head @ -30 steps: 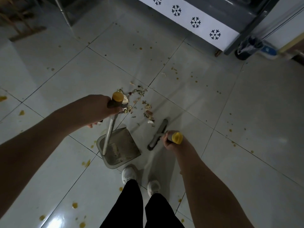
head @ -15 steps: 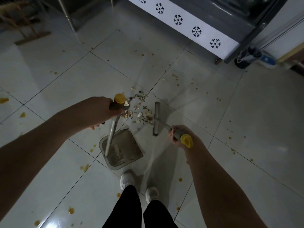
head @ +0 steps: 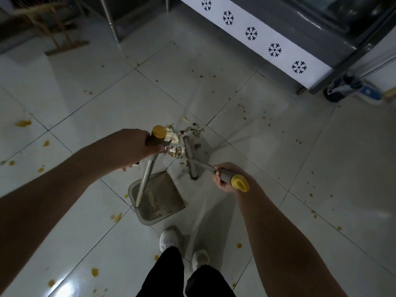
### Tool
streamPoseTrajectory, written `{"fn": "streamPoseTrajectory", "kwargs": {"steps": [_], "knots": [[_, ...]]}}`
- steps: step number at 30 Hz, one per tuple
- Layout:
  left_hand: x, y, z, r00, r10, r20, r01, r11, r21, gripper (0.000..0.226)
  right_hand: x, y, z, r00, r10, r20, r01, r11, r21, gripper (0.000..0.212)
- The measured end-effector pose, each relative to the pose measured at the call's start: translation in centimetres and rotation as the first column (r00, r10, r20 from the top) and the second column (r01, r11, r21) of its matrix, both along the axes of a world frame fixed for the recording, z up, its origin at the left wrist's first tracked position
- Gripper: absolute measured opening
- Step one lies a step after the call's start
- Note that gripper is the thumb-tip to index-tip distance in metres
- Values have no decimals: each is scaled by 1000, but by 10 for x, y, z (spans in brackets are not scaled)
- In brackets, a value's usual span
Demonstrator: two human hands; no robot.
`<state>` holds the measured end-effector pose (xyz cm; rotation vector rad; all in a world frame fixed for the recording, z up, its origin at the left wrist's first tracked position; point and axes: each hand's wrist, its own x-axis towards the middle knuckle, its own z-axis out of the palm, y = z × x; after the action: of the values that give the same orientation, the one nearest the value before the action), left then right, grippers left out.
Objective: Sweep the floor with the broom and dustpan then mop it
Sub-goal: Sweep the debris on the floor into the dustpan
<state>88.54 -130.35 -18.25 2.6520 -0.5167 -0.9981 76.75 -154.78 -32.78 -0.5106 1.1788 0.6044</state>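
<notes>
Change: since the earlier frames we have swung the head of the broom (head: pixel 190 157) leftward, from a slant right of the scraps (head: pixel 177 149) to a line hard along their right side. The dustpan (head: pixel 165 190) has stayed put.
Left hand: our left hand (head: pixel 137 146) is wrapped round the yellow-capped dustpan handle (head: pixel 150 166).
Dustpan: it stands on the floor (head: pixel 278 159) just ahead of our shoes (head: pixel 169 239), with its mouth facing away from us and a little grit inside.
Scraps: the heap lies just beyond the dustpan mouth, between the dustpan handle and the broom, and is not yet in the pan.
Broom: its head is down on the tile, touching the heap.
Right hand: our right hand (head: pixel 224 179) is closed round the grey grip, and the yellow end sticks out below it.
Progress: we judge the sweeping part done. The heap is gathered but not loaded, orange spots (head: pixel 22 123) remain across the tiles from left to right, and mopping has not begun.
Room: open tile lies to the left and right. A wooden frame (head: pixel 62 42) and a metal leg (head: pixel 111 24) bound the rear left. A cabinet (head: pixel 263 42) with a snowflake strip bounds the rear right. A dark and blue object (head: pixel 355 90) sits at its corner; we cannot tell what it is.
</notes>
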Motion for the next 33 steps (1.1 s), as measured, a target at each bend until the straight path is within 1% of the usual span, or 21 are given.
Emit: {"fn": "streamPoseTrajectory", "kwargs": {"steps": [1,3,4,6,9,10,11,12,15,16,18,19,21,22,25,26,29,32,33], "knots": [[2,0,0,1000,11,-2,-11,1000,-3,34,6,-1,2,999,49,-12,-49,999,-17,34],[8,-5,3,999,44,-6,-44,999,-13,35,19,-10,4,978,206,-26,-208,972,-112,35],[11,-7,3,998,54,-11,-54,998,-10,35,22,-15,4,956,290,-42,-293,939,-181,35],[17,-14,5,998,69,-9,-69,998,0,33,26,-30,2,910,410,-68,-410,856,-314,34],[25,-31,6,995,96,3,-96,995,13,30,31,-59,-7,865,496,-79,-463,726,-509,20],[29,-41,6,993,117,3,-117,993,13,29,36,-73,-10,852,517,-78,-473,699,-536,18],[32,-48,7,991,134,0,-134,991,15,28,42,-84,-11,840,534,-94,-494,681,-540,18],[35,-58,7,988,152,-3,-152,988,21,28,51,-98,-13,810,573,-124,-538,642,-547,20],[44,-94,4,971,241,-14,-240,970,43,28,82,-145,-21,678,705,-207,-651,445,-615,27],[46,-105,3,961,275,-15,-275,960,47,28,90,-159,-22,646,728,-228,-669,397,-628,31],[49,-131,3,947,320,-6,-319,946,54,29,102,-188,-30,608,753,-252,-685,336,-647,36],[50,-144,4,943,333,9,-333,941,54,29,107,-202,-34,593,764,-254,-690,320,-650,36],[48,-165,4,935,349,56,-352,935,52,30,118,-226,-39,568,777,-271,-708,293,-643,27],[47,-175,4,932,352,86,-357,932,58,30,125,-238,-41,547,785,-290,-718,263,-644,23],[43,-199,6,920,368,135,-380,921,83,28,146,-266,-46,506,792,-341,-716,166,-678,21],[42,-205,6,914,380,138,-394,915,85,28,153,-273,-48,503,793,-344,-714,157,-683,20],[40,-217,7,897,426,116,-435,899,59,28,168,-289,-48,505,802,-318,-723,193,-663,21],[45,-229,7,891,448,70,-450,893,20,27,183,-303,-45,463,819,-339,-734,139,-664,28],[48,-233,6,888,456,67,-458,889,13,27,190,-308,-44,465,819,-336,-729,139,-671,28]]}}
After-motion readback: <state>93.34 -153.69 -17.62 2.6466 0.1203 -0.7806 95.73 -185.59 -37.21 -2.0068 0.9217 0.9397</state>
